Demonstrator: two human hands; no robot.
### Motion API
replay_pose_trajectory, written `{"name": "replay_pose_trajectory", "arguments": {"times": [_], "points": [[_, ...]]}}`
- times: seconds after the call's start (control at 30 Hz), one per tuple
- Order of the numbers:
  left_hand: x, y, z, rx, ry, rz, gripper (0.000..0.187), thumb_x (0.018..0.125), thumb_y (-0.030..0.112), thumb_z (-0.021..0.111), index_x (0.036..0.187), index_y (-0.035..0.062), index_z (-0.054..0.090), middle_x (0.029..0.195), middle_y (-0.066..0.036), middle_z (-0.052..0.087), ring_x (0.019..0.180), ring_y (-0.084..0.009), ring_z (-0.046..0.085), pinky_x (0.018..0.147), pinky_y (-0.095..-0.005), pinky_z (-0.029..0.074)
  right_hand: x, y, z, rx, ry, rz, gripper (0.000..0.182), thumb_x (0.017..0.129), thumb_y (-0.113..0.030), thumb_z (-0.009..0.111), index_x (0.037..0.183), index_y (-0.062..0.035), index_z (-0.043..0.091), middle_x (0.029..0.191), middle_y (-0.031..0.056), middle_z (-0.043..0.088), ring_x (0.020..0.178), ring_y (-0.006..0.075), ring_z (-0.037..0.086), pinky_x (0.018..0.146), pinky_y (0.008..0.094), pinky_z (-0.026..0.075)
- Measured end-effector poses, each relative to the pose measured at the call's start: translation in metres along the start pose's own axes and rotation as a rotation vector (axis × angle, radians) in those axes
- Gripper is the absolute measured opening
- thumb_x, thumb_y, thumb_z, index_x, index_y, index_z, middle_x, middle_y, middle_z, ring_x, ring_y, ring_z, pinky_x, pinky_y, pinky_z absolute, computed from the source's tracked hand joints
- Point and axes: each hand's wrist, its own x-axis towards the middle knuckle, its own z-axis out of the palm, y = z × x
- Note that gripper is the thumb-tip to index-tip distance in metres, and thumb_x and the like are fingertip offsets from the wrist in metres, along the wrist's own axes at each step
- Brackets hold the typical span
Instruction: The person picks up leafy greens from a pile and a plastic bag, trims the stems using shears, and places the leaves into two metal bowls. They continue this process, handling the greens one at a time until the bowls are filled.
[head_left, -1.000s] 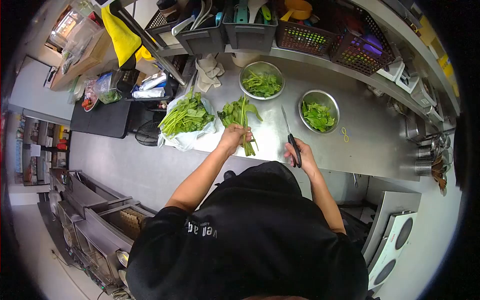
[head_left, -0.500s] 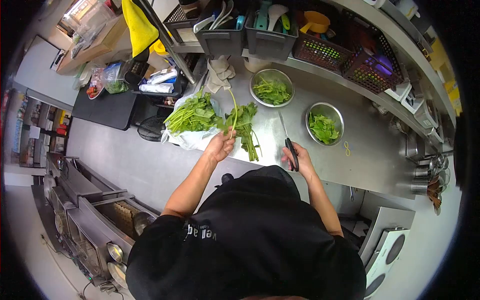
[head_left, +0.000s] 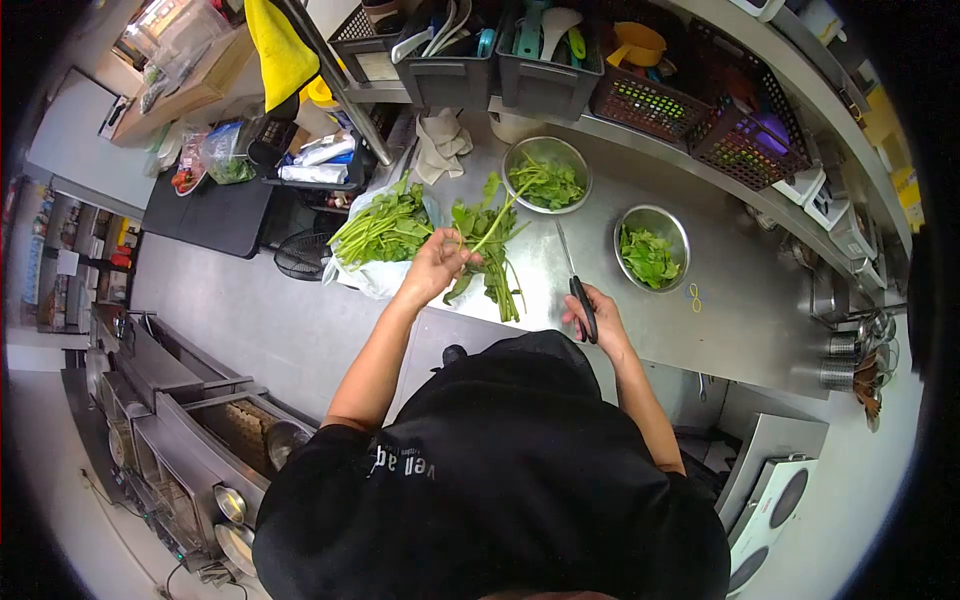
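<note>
My left hand (head_left: 440, 264) is closed on a leafy green stalk (head_left: 492, 234), whose stem points up and right toward the nearer-middle steel bowl (head_left: 583, 198). Beneath it, loose leafy stalks (head_left: 505, 290) lie on the steel counter. A larger bunch of greens (head_left: 382, 228) rests on a white plastic bag (head_left: 372, 282) left of that hand. In my right hand (head_left: 602, 318) are scissors (head_left: 582, 295) with black handles, blades pointing away from me and seemingly together. Cut greens fill part of that bowl and of a second steel bowl (head_left: 683, 238) farther right.
A crumpled beige cloth (head_left: 441, 146) lies behind the greens. Yellow rubber bands (head_left: 694, 297) sit right of the bowls. Utensil bins (head_left: 548, 88) and dark baskets (head_left: 650, 103) line the shelf along the back. A metal post with a yellow cloth (head_left: 280, 55) stands at the back left.
The stalk in my left hand has swung from pointing upward to slanting right toward the bowl. That hand has shifted slightly, while my right hand keeps its place with the scissors.
</note>
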Motion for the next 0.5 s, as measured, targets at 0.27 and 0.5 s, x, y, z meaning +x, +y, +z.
{"name": "replay_pose_trajectory", "arguments": {"times": [0.27, 0.5], "points": [[0.001, 0.002, -0.006, 0.121, 0.018, 0.045, 0.020, 0.094, 0.003, 0.054, 0.108, 0.0087, 0.040, 0.089, -0.008, 0.070, 0.055, -0.0032, 0.041, 0.046, -0.0191, 0.031, 0.001, 0.000, -0.003, 0.007, -0.042, 0.009, 0.053, 0.086, -0.028, 0.069, 0.127, 0.0013, 0.051, 0.069, 0.0066, 0.063, 0.049, 0.0085, 0.054, 0.041, 0.0223, 0.042], [0.006, 0.001, 0.002, 0.265, 0.010, 0.138, 0.020, 0.094, 0.002, 0.053, 0.105, 0.0063, 0.037, 0.092, -0.014, 0.070, 0.077, -0.0096, 0.058, 0.065, -0.0241, 0.043, -0.009, -0.015, -0.003, 0.035, -0.077, -0.025, 0.049, 0.087, -0.021, 0.068, 0.127, 0.0009, 0.051, 0.072, 0.0060, 0.064, 0.053, 0.0076, 0.056, 0.042, 0.0217, 0.043]]}}
